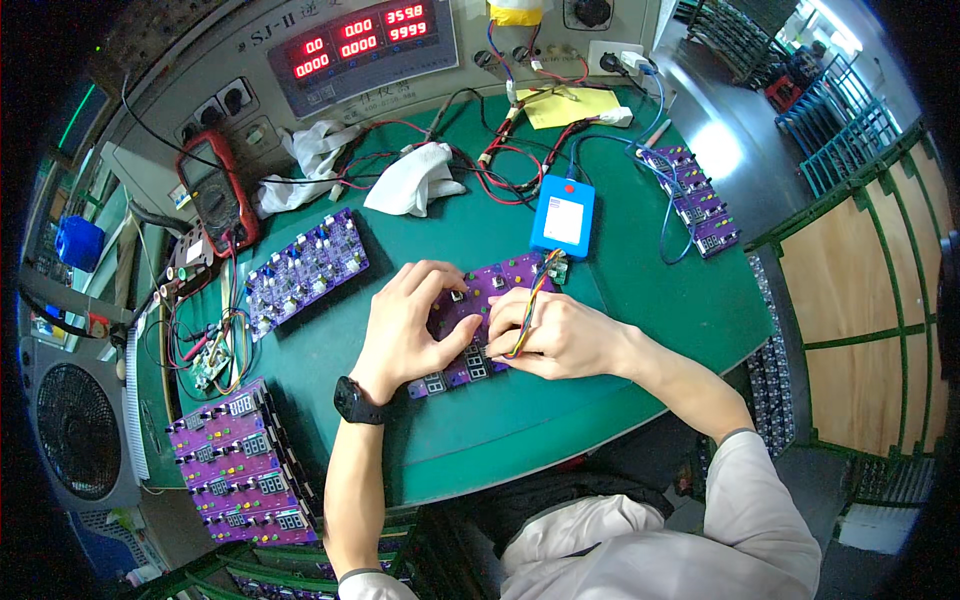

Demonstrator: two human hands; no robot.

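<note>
— The left hand [408, 322] in the head view: is it gripping?
— It isn't clenched. Thumb and fingers are spread over the left part of the purple board [472, 305], probably to steady it.
— And the right hand [565, 335]?
— Its fingers are closed on the coloured wires [541, 280], right over the board; the wire ends are hidden. Such a close pinch likely gives fine control.
— Where's the board?
— On the green mat [690, 320], in front of the person, beneath both hands.
— Why is the blue box [563, 215] just beyond it?
— Perhaps because those wires, running from its near end, look short.
</note>
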